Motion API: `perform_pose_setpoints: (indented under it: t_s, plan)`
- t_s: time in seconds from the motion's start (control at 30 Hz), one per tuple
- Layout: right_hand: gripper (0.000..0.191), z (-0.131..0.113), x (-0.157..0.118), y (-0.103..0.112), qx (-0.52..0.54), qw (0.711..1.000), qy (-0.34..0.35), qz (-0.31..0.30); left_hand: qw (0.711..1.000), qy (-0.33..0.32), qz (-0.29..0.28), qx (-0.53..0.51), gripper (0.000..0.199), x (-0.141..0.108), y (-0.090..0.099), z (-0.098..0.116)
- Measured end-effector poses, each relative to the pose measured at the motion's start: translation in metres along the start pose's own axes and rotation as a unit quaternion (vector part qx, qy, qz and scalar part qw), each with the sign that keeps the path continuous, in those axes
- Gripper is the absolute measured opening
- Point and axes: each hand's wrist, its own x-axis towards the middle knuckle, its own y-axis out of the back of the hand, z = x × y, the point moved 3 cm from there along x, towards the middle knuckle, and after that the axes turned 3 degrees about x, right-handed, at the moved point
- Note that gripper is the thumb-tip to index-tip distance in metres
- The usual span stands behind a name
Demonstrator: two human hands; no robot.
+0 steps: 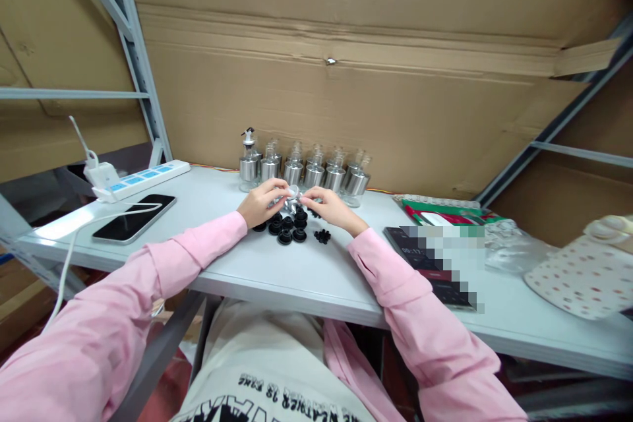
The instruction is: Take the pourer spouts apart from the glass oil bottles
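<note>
My left hand (264, 202) has its thumb and fingers pinched on a small clear ring-like piece (293, 190). From the other side, my right hand (326, 204) reaches the same spot, fingers bent together; whether it grips the ring or another small clear part is too small to tell. Beneath and in front of my hands lie several black stoppers (285, 236) and a small black toothed piece (323, 236). Behind them stand several glass bottles with silver bands (314, 175). The leftmost bottle (248, 168) carries a black and white spout (248, 135).
At the left are a black phone (134, 218) and a white power strip (148, 179) with a cable. To the right lie a blurred-out device (420, 254), plastic bags (509, 247) and a dotted pouch (583, 277). A cardboard wall (346, 105) stands behind the table (297, 283).
</note>
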Motion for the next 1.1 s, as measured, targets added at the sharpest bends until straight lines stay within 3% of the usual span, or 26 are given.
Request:
perform_pose_setpoints:
  t_s: [0.23, 0.33, 0.5, 0.6, 0.77, 1.1]
  plan:
    - [0.029, 0.004, 0.003, 0.008, 0.084, 0.993, -0.008, 0.079, 0.999, -0.03, -0.015, 0.009, 0.013, 0.003, 0.001, 0.005]
    - [0.03, 0.001, 0.002, 0.01, 0.118, 0.99, -0.016, 0.07, 1.0, -0.021, -0.021, -0.006, 0.009, 0.004, 0.001, 0.005]
    - [0.026, -0.011, -0.001, 0.013, 0.107, 0.993, -0.003, 0.057, 1.0, 0.01, -0.027, 0.012, 0.03, 0.003, 0.0, 0.004]
    - [0.025, -0.014, -0.002, 0.014, 0.107, 0.993, 0.0, 0.059, 0.998, -0.01, -0.055, 0.025, 0.035, 0.003, -0.002, 0.004]
    - [0.024, -0.015, -0.002, 0.015, 0.099, 0.993, 0.004, 0.059, 0.995, -0.061, -0.079, 0.019, 0.031, 0.003, -0.004, 0.006]
    - [0.031, -0.014, -0.001, 0.014, 0.102, 0.993, -0.007, 0.059, 0.994, -0.081, -0.072, 0.021, 0.024, 0.003, -0.004, 0.01]
